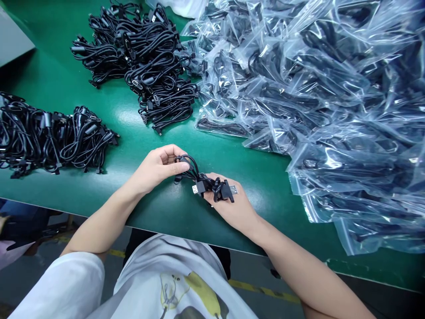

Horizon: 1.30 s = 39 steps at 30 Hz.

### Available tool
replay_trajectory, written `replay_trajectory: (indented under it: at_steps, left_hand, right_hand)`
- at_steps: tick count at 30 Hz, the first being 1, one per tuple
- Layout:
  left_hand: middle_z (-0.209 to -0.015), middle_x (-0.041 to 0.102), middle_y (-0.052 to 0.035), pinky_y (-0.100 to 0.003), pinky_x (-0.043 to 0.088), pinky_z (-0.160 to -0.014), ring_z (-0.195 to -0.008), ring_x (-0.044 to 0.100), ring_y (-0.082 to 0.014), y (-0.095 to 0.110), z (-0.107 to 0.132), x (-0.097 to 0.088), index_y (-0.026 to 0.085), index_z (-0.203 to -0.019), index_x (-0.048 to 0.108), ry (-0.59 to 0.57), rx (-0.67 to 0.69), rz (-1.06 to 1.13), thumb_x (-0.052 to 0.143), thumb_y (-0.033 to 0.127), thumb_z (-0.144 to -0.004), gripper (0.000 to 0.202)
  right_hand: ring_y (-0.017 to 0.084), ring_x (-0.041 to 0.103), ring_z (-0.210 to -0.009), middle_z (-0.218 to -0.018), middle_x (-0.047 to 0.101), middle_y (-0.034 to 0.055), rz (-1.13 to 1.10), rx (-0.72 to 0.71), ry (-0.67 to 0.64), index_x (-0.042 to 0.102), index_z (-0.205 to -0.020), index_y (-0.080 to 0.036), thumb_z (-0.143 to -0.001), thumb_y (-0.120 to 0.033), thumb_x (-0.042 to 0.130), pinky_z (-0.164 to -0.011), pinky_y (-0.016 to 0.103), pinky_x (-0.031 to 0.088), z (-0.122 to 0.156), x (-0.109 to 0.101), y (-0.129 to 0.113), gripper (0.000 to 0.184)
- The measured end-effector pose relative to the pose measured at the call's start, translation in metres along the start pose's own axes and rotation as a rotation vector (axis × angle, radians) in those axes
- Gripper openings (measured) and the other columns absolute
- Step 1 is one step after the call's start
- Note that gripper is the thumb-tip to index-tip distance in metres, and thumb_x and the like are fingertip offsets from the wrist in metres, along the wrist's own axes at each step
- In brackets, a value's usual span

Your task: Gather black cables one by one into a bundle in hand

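Note:
A coiled black cable [202, 179] with connector plugs at its ends lies between both hands, just above the green table [159, 208]. My left hand [156, 167] pinches the looped end of the cable with thumb and fingers. My right hand [232, 206] is closed on the plug end, with the bundle resting over its fingers. Both hands sit near the table's front edge.
A heap of bagged cables in clear plastic bags [315, 102] covers the right and back of the table. Piles of loose black cable bundles lie at the back centre [146, 57] and at the left [49, 137]. A grey box corner [13, 40] shows far left.

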<state>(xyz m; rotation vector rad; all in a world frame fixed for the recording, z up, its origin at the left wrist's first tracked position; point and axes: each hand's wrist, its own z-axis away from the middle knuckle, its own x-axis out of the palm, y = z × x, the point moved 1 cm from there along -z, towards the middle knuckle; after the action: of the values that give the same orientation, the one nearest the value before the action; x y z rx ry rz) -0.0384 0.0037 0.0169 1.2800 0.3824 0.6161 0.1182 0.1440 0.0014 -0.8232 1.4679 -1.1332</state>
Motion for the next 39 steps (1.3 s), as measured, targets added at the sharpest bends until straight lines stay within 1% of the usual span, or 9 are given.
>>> replay_trajectory:
  at_steps: [4,9,12,18,23,27,30,32,39]
  left_hand:
    - [-0.082,0.07,-0.0037,-0.027,0.049,-0.068,-0.073,0.062,-0.0138,0.002,0.001,0.001,0.015,-0.077,0.064,-0.002,0.001,0.006,0.087,0.039,-0.067,0.035]
    - [-0.082,0.07,-0.0031,-0.027,0.051,-0.07,-0.073,0.064,-0.0145,0.0,0.001,0.0,0.016,-0.079,0.063,-0.037,0.018,0.022,0.085,0.039,-0.072,0.033]
    - [-0.08,0.069,-0.0024,-0.026,0.049,-0.065,-0.07,0.062,-0.0131,-0.001,0.002,0.0,0.016,-0.079,0.062,-0.037,0.02,0.014,0.085,0.04,-0.073,0.033]
    - [-0.081,0.068,-0.0022,-0.024,0.049,-0.066,-0.07,0.059,-0.0117,-0.001,0.002,-0.002,0.016,-0.082,0.066,-0.039,0.002,0.023,0.084,0.042,-0.074,0.033]
    - [-0.087,0.072,-0.0055,-0.027,0.051,-0.07,-0.074,0.064,-0.0146,-0.002,0.003,0.001,0.015,-0.085,0.07,-0.158,-0.021,0.075,0.082,0.047,-0.076,0.036]
    - [-0.092,0.071,-0.0066,-0.028,0.051,-0.069,-0.074,0.065,-0.015,-0.006,0.002,0.003,0.016,-0.099,0.068,-0.16,-0.002,0.138,0.076,0.063,-0.076,0.053]
    - [-0.091,0.07,-0.0036,-0.026,0.05,-0.067,-0.069,0.063,-0.0117,-0.006,0.001,0.004,0.018,-0.103,0.064,-0.169,0.05,0.159,0.086,0.052,-0.069,0.053]
    - [-0.086,0.07,-0.0016,-0.024,0.049,-0.065,-0.065,0.062,-0.0098,-0.005,0.001,0.004,0.018,-0.102,0.062,-0.159,0.071,0.144,0.087,0.041,-0.071,0.046]
    - [-0.085,0.07,-0.0025,-0.024,0.05,-0.064,-0.068,0.064,-0.0112,-0.006,0.001,0.005,0.017,-0.101,0.063,-0.141,0.075,0.128,0.083,0.037,-0.077,0.037]
  right_hand:
    - [0.018,0.064,-0.079,-0.084,0.071,0.0021,-0.069,0.064,-0.018,0.061,-0.08,-0.021,-0.086,-0.023,0.058,-0.073,0.031,0.05,0.001,0.002,0.004,0.008]
    - [0.021,0.063,-0.077,-0.069,0.064,0.0009,-0.219,0.289,-0.05,0.061,-0.074,-0.022,-0.082,-0.033,0.065,-0.07,0.034,0.051,0.002,0.004,0.007,0.015]
    - [0.023,0.065,-0.08,-0.073,0.066,0.0021,-0.309,0.372,-0.1,0.064,-0.078,-0.021,-0.08,-0.04,0.067,-0.074,0.036,0.053,0.001,0.002,0.002,0.019]
    - [0.021,0.068,-0.09,-0.089,0.074,0.004,-0.441,0.315,-0.171,0.069,-0.085,-0.02,-0.084,-0.045,0.07,-0.087,0.037,0.053,-0.002,-0.001,0.003,0.025]
    - [0.018,0.066,-0.08,-0.087,0.074,0.0047,-0.622,0.336,-0.234,0.074,-0.09,-0.017,-0.082,-0.047,0.075,-0.078,0.033,0.053,-0.002,0.0,0.01,0.031]
    - [0.017,0.065,-0.079,-0.086,0.075,0.0048,-0.725,0.354,-0.138,0.076,-0.094,-0.018,-0.078,-0.045,0.079,-0.077,0.031,0.051,-0.004,-0.002,0.008,0.031]
    - [0.016,0.063,-0.08,-0.088,0.074,0.0042,-0.736,0.351,-0.017,0.077,-0.093,-0.019,-0.074,-0.044,0.083,-0.077,0.029,0.05,-0.007,-0.005,0.006,0.032]
    - [0.015,0.063,-0.082,-0.09,0.074,0.0038,-0.741,0.347,0.011,0.077,-0.092,-0.02,-0.072,-0.043,0.085,-0.077,0.028,0.049,-0.007,-0.006,0.006,0.032]
    - [0.013,0.058,-0.069,-0.084,0.072,0.0041,-0.814,0.432,-0.052,0.077,-0.094,-0.018,-0.075,-0.043,0.081,-0.064,0.025,0.047,-0.006,-0.005,0.01,0.032]
